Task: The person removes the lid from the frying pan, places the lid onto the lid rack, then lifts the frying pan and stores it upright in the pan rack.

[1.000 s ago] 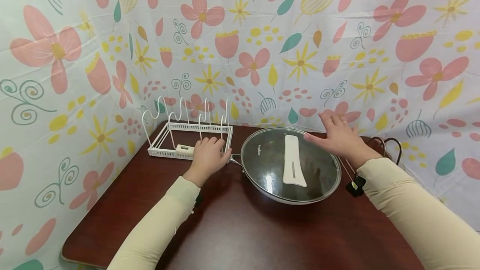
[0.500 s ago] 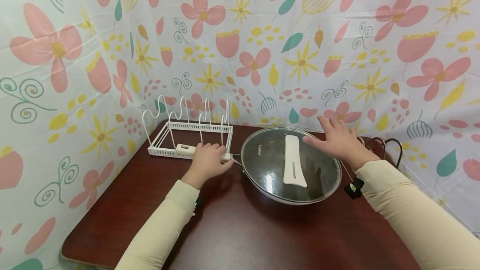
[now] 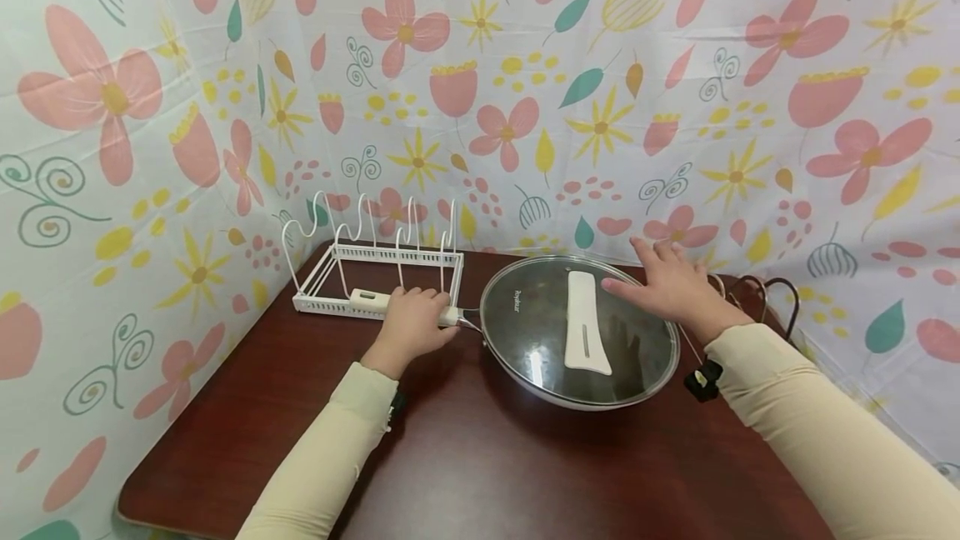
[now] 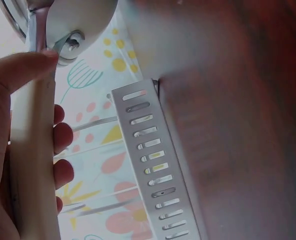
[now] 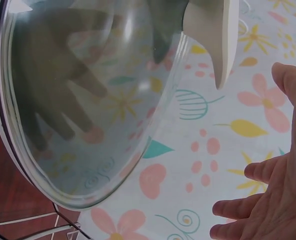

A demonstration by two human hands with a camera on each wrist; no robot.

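Note:
A wok with a cream handle point(image 4: 35, 150) stands on the dark red table, covered by a glass lid point(image 3: 517, 340). My left hand point(image 3: 412, 325) grips the handle, its fingers wrapped round underneath and the thumb along the top near the metal neck. Across the lid runs a long cream lid handle point(image 3: 582, 319). Over the lid's right side my right hand point(image 3: 675, 286) is spread with straight fingers, holding nothing. The right wrist view has that hand beside the lid point(image 5: 88, 100), apart from the lid handle point(image 5: 228, 45), with its reflection in the glass.
A white rack point(image 3: 360, 252) with upright wire dividers stands at the back left, just behind the wok handle. Brown curved wire loops point(image 3: 780, 290) are at the right, behind my right wrist. A floral curtain point(image 3: 480, 107) hangs behind the table point(image 3: 480, 465).
My left hand has shifted slightly along the handle toward the wok, uncovering more of the handle's end. The right hand has moved only slightly left; wok and lid stay in place.

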